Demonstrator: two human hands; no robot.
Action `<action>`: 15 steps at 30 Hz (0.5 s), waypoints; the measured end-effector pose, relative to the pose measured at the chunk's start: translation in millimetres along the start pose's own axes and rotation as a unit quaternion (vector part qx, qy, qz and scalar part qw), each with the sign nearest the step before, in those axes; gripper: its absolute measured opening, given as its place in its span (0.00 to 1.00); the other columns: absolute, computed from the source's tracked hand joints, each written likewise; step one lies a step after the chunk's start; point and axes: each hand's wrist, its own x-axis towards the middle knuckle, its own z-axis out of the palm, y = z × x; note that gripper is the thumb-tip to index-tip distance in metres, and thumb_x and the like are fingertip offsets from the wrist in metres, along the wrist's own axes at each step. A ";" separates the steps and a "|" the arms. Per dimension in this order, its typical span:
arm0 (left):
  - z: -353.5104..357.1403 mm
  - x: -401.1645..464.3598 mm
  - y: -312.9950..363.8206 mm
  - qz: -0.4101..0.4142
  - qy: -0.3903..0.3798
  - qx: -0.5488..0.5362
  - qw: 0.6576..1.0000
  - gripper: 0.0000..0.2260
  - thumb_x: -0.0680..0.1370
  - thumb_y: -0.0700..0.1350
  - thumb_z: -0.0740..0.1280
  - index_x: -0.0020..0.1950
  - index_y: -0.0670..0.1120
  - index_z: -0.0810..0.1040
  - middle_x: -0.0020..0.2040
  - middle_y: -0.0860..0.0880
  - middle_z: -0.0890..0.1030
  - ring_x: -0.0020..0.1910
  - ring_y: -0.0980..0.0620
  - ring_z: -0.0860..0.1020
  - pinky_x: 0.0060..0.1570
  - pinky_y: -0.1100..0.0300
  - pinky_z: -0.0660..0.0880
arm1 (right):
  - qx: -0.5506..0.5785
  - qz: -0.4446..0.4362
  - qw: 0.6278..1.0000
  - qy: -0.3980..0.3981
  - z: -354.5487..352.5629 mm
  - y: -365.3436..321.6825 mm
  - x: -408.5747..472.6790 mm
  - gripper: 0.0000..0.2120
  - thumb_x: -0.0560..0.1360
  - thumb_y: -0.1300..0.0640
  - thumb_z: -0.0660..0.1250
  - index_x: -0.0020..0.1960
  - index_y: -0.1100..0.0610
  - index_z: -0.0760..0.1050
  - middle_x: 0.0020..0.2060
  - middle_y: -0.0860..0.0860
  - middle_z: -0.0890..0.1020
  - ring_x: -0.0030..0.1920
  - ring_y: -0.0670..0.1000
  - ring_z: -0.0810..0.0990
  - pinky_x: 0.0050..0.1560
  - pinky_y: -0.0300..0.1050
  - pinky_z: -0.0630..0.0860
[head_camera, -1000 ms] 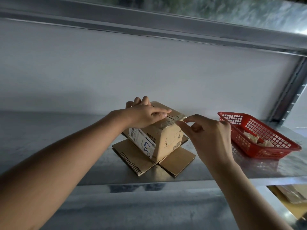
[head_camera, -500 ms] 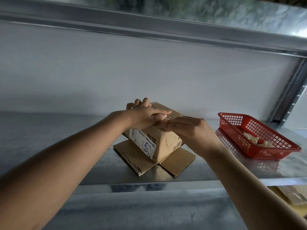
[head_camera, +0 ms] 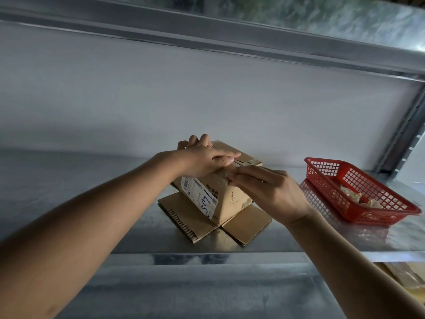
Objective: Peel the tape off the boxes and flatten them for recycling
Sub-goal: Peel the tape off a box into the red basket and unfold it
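A small cardboard box (head_camera: 232, 196) stands on the metal shelf (head_camera: 92, 180) with its lower flaps splayed flat around it. A white label marked in blue pen (head_camera: 200, 192) faces me. My left hand (head_camera: 202, 161) lies on the box top, its far fingers bent over the back edge, index finger and thumb stretched along the top. My right hand (head_camera: 269, 189) reaches in from the right, and its fingertips pinch brown tape at the near top edge. A loose end of tape (head_camera: 251, 161) sticks up on the top, toward the right.
A red plastic basket (head_camera: 379, 212) stands at the right of the shelf with crumpled tape pieces (head_camera: 351, 194) inside. A white wall closes the back. The upper shelf beam (head_camera: 207, 40) hangs overhead, and an upright post (head_camera: 404, 125) stands at the right. Flat cardboard (head_camera: 404, 277) lies below right.
My right hand has moved left from beside the box's right corner to the near top edge and now pinches the tape there. My left hand has stayed on the box.
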 end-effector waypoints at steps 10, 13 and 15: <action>-2.9 -0.5 -0.1 0.005 -0.002 0.016 1.000 0.14 0.79 0.74 0.46 0.64 0.87 0.60 0.56 0.57 0.64 0.61 0.50 0.62 0.62 0.52 0.52 | -0.031 0.031 0.999 0.004 3.1 -7.4 4.9 0.06 0.82 0.62 0.69 0.49 0.62 0.84 0.48 0.53 0.86 0.43 0.54 0.85 0.40 0.51 0.82; -2.4 -0.1 -0.5 0.005 -0.003 0.013 1.000 0.14 0.80 0.72 0.47 0.63 0.87 0.60 0.55 0.57 0.65 0.60 0.50 0.62 0.61 0.52 0.52 | -0.043 0.063 0.997 -0.006 6.6 -10.8 7.6 0.06 0.81 0.65 0.68 0.47 0.61 0.82 0.44 0.53 0.84 0.40 0.55 0.83 0.38 0.52 0.80; -1.2 0.6 -1.8 0.006 -0.003 0.012 1.000 0.14 0.80 0.73 0.47 0.63 0.88 0.60 0.55 0.57 0.64 0.60 0.50 0.61 0.61 0.51 0.51 | -0.057 0.080 0.995 -0.019 7.9 -13.9 10.2 0.06 0.81 0.67 0.67 0.47 0.61 0.81 0.42 0.53 0.83 0.38 0.55 0.81 0.36 0.51 0.78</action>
